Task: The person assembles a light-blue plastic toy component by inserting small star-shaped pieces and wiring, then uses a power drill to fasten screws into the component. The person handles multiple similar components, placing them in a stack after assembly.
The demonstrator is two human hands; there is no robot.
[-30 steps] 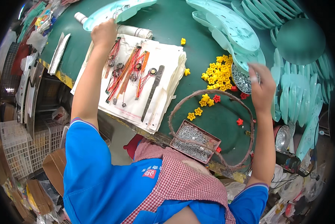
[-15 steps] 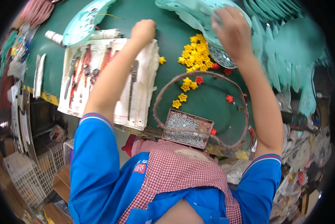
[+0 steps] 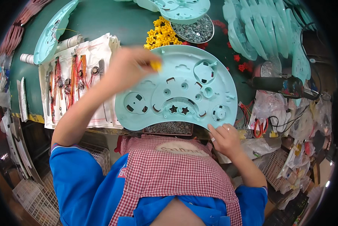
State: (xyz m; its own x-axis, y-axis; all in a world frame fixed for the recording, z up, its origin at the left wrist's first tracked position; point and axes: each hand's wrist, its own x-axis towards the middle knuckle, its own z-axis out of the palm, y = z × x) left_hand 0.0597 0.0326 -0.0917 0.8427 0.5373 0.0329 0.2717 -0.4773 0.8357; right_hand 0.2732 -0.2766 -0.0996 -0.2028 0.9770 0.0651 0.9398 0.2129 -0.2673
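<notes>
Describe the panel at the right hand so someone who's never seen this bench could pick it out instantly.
On the green table, directly in front of the checked apron, is a large, curved turquoise panel. The right hand touches its near edge. Unlike the other turquoise pieces, it sits right by the apron, two star-shaped holes facing up.

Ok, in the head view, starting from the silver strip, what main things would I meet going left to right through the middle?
Silver strip → paper stack → front teal panel → black tool.
</notes>
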